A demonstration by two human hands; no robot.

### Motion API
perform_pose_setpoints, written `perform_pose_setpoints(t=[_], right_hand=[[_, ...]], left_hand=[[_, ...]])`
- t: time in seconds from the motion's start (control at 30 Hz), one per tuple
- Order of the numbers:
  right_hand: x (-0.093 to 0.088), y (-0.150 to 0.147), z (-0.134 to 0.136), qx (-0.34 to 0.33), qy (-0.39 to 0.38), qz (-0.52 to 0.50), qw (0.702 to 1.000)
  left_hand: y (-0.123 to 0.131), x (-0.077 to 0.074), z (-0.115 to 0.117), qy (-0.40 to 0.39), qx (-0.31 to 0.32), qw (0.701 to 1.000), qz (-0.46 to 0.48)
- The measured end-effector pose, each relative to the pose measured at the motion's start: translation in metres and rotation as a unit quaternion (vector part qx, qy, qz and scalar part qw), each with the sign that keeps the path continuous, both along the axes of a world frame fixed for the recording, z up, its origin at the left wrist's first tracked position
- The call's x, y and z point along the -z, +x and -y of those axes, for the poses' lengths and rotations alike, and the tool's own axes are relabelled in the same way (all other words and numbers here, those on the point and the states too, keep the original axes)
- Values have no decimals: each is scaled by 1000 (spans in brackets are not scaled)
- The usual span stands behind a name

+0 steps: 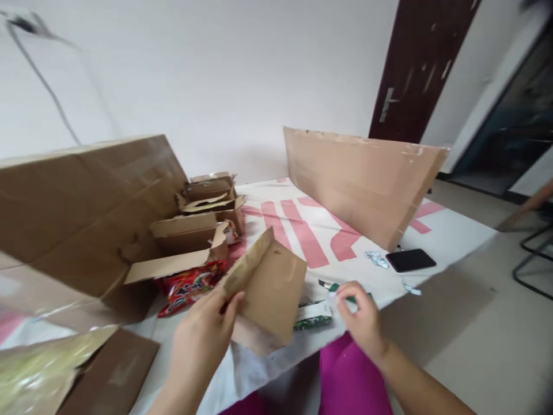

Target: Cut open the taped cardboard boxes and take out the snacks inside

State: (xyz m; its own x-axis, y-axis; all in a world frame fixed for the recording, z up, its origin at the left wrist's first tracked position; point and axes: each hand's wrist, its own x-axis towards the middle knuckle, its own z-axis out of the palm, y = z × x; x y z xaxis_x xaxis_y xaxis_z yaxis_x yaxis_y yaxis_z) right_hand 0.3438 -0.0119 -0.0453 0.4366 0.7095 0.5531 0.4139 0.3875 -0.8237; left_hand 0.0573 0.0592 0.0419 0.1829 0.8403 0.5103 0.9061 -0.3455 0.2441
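My left hand [203, 340] grips the near edge of a small folded cardboard box [268, 288], holding it tilted above the table's front edge. My right hand [360, 314] is curled with fingertips pinched on a small white piece beside a green marker [341, 288]. A green and white packet [313, 316] lies between the hands, partly under the box. A red snack packet [188, 288] lies to the left of the box.
A white table cover with pink stripes [302, 230] spans the table. Open cardboard boxes [190, 236] and a large cardboard sheet [78, 207] stand at left, another cardboard panel [363, 178] at back right. A black phone [410, 260] lies near the right edge. A dark door [415, 69] is behind.
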Motion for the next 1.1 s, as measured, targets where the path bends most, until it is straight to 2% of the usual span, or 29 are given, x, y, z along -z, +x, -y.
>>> perform_pose_setpoints(t=[0.07,0.17,0.23,0.3,0.43,0.6,0.87,1.1], right_hand=[[21,61,0,108,-27,-77,991],[50,146,14,255,-55,-194,946],[65,185,28,312,-86,-252,912],[78,208,41,339,-121,-297,884],[102,222,47,349,-167,-348,854],[120,226,30,350,-176,-362,846],[127,233,21,371,-174,-367,835],[123,234,23,344,-184,-378,840]], left_hand=[[-8,6,0,23,14,1000,11],[-14,14,1,64,38,997,30],[-15,16,3,78,54,995,35],[-15,17,4,88,60,993,42],[-14,17,3,96,55,992,57],[-18,19,5,75,38,995,51],[-24,20,9,83,55,994,33],[-26,28,6,97,55,993,39]])
